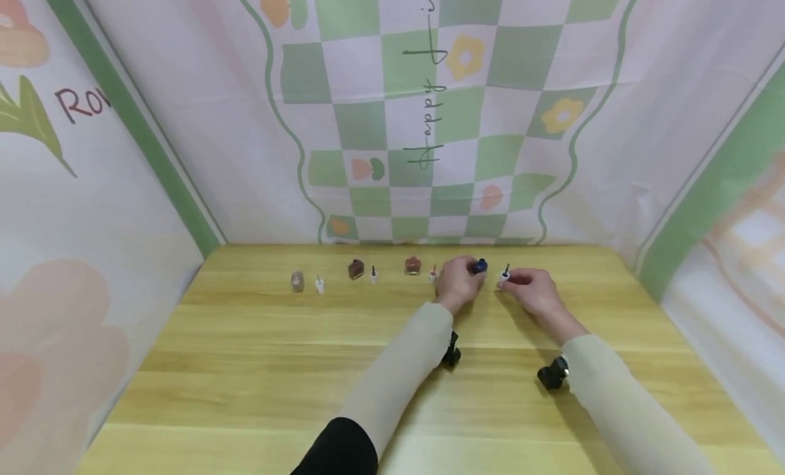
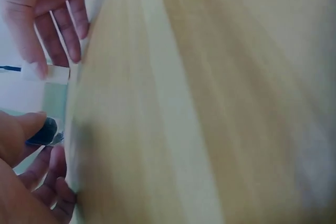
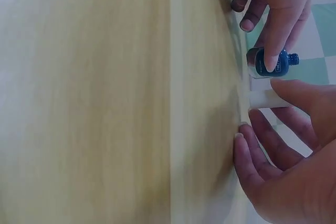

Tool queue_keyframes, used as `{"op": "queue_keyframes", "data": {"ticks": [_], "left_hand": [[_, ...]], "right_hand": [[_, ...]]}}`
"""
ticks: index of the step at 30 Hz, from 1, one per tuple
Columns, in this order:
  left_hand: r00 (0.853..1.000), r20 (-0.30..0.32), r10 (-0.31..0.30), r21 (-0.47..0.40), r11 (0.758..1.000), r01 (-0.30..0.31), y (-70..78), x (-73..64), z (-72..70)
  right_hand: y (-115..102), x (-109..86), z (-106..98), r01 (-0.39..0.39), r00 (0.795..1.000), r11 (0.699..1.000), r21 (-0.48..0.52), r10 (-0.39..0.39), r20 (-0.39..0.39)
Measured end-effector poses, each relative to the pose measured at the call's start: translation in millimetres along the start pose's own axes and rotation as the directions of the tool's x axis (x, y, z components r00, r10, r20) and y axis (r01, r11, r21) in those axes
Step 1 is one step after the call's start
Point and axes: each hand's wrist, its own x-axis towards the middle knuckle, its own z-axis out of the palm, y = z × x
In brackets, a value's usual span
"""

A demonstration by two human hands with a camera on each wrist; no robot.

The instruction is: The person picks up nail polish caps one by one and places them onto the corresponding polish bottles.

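My left hand (image 1: 456, 282) pinches a small dark blue nail polish bottle (image 1: 481, 265) between thumb and fingers near the table's back edge. In the right wrist view the bottle (image 3: 283, 64) has a bare threaded neck. Just to its right, my right hand (image 1: 541, 299) holds a white nail polish cap (image 1: 504, 277) between thumb and fingertips. The cap stands with its dark brush (image 1: 507, 267) pointing up, low at the table. In the left wrist view, the cap (image 2: 55, 74) and bottle (image 2: 48, 131) are a short gap apart.
Left of my hands, a pale glittery bottle (image 1: 297, 281), a brown bottle (image 1: 356, 268) and a red bottle (image 1: 413, 265) stand in a row. Beside them are upturned white caps with brushes (image 1: 319, 285). Patterned cloth (image 1: 411, 209) hangs behind the wooden table (image 1: 276, 366).
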Motion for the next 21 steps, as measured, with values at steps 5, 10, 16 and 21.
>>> {"op": "queue_keyframes", "data": {"ticks": [5, 10, 16, 21], "left_hand": [[0.999, 0.030, 0.014, -0.001, 1.000, -0.014, 2.8, -9.2, -8.3], [0.997, 0.063, 0.037, -0.037, 0.999, -0.034, 4.8, -15.1, -17.0], [0.992, 0.097, 0.085, -0.049, 0.996, -0.080, 4.1, -19.1, -25.0], [0.983, 0.124, 0.134, -0.098, 0.988, -0.122, 2.2, -25.9, -35.4]], "right_hand": [[1.0, -10.0, -8.0, 0.025, 0.999, 1.000, -0.004, -0.025, 0.031], [0.1, -17.5, -15.1, 0.045, 0.998, 0.999, 0.023, -0.046, 0.050], [-3.1, -22.0, -21.4, 0.067, 0.996, 0.998, -0.019, -0.065, 0.064], [-4.7, -24.2, -23.5, 0.077, 0.995, 0.996, -0.052, -0.073, 0.071]]}}
